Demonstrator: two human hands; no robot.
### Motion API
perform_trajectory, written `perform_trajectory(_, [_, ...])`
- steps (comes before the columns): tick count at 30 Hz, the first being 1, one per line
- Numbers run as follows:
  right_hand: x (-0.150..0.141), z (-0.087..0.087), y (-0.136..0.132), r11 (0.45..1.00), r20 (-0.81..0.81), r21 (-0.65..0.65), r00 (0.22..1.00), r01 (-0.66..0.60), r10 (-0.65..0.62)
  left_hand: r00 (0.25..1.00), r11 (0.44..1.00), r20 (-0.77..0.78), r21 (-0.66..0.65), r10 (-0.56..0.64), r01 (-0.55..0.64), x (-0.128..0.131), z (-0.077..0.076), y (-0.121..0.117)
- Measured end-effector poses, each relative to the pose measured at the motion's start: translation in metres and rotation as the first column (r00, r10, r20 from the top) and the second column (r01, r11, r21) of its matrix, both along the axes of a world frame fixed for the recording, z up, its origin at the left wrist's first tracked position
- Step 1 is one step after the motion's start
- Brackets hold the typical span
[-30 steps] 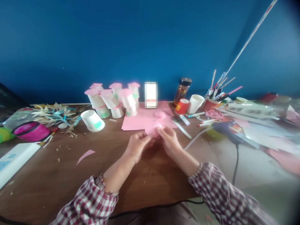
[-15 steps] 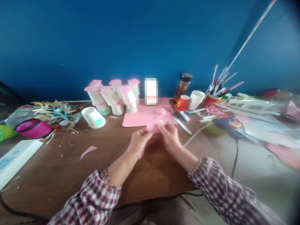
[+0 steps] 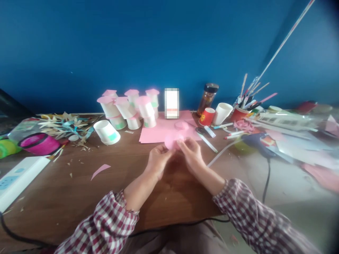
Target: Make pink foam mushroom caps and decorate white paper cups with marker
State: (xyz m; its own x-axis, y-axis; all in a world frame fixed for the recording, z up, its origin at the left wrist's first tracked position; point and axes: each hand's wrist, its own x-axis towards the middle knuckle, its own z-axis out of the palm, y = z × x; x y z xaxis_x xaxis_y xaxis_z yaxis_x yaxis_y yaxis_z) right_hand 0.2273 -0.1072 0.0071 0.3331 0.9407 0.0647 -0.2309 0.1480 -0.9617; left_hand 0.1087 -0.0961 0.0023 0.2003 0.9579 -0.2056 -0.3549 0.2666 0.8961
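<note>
Between my two hands is a round piece of pink paper (image 3: pixel 171 141), held up above the front edge of a pink paper sheet (image 3: pixel 156 132). My left hand (image 3: pixel 158 160) pinches its lower left edge with thumb and fingers. On the right side, my right hand (image 3: pixel 192 153) grips the same piece, thumb on top. The fingertips under the paper are hidden. Just beyond lies another pink paper round (image 3: pixel 181 125) on the sheet. To the left stand stacked white paper cups (image 3: pixel 134 121) with pink paper tops, and a single upturned white cup (image 3: pixel 106 132) nearer me.
A red paper cup (image 3: pixel 207 116), a white cup (image 3: pixel 221 113), a dark-lidded bottle (image 3: pixel 208 98) and a pot of brushes (image 3: pixel 241 113) stand at the back right. Pens and scissors (image 3: pixel 200 131) lie nearby. A power strip (image 3: pixel 22 178) and a pink scrap (image 3: pixel 101 170) are left.
The round paper has tilted slightly between my fingers, showing more of its face. Both hands stay in nearly the same place. The whole view has shifted a little.
</note>
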Motion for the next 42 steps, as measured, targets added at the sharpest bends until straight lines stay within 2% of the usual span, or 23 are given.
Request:
perform_trajectory(5, [0.0, 0.006, -0.003, 0.995, 0.002, -0.057, 0.997, -0.076, 0.076, 1.0, 0.998, 0.008, 0.064, 0.01, -0.01, -0.003, 0.001, 0.001])
perform_trajectory(11, [0.0, 0.005, -0.004, 0.99, -0.076, -0.017, 0.988, -0.138, 0.136, 0.996, 0.985, -0.076, 0.165, 0.051, -0.038, -0.004, 0.0, 0.003])
perform_trajectory(15, [0.001, 0.002, -0.003, 0.985, -0.151, 0.001, 0.973, -0.175, 0.173, 0.994, 0.977, -0.101, 0.213, 0.035, -0.013, -0.004, 0.006, 0.001])
perform_trajectory(19, [0.003, -0.001, 0.0, 0.989, -0.191, -0.025, 0.972, -0.145, 0.138, 0.997, 0.995, -0.069, 0.088, -0.038, 0.044, -0.005, 0.012, 0.0])
perform_trajectory(21, [0.004, -0.001, 0.0, 0.991, -0.172, -0.038, 0.978, -0.128, 0.12, 0.997, 1.0, -0.073, 0.025, -0.003, 0.005, -0.006, 0.011, 0.001])
perform_trajectory(25, [0.002, 0.002, -0.004, 0.988, -0.047, -0.028, 0.987, -0.154, 0.153, 0.992, 0.991, -0.045, 0.071, 0.117, -0.114, -0.006, 0.005, 0.004])
perform_trajectory(29, [0.001, 0.003, -0.006, 0.983, 0.067, -0.033, 0.981, -0.18, 0.181, 0.993, 0.993, 0.054, 0.04, 0.106, -0.108, -0.006, 0.007, 0.005])
perform_trajectory(33, [0.0, 0.003, -0.006, 0.982, 0.028, -0.031, 0.982, -0.188, 0.189, 0.985, 0.994, 0.127, 0.004, 0.112, -0.114, -0.005, 0.009, 0.005])
perform_trajectory(37, [0.0, 0.003, -0.007, 0.97, -0.032, -0.043, 0.97, -0.241, 0.24, 0.985, 0.987, 0.091, 0.043, 0.149, -0.153, -0.005, 0.007, 0.005])
perform_trajectory(42, [0.001, 0.001, -0.008, 0.956, -0.054, -0.043, 0.956, -0.29, 0.288, 0.988, 0.988, 0.068, 0.057, 0.139, -0.143, -0.005, 0.003, 0.005])
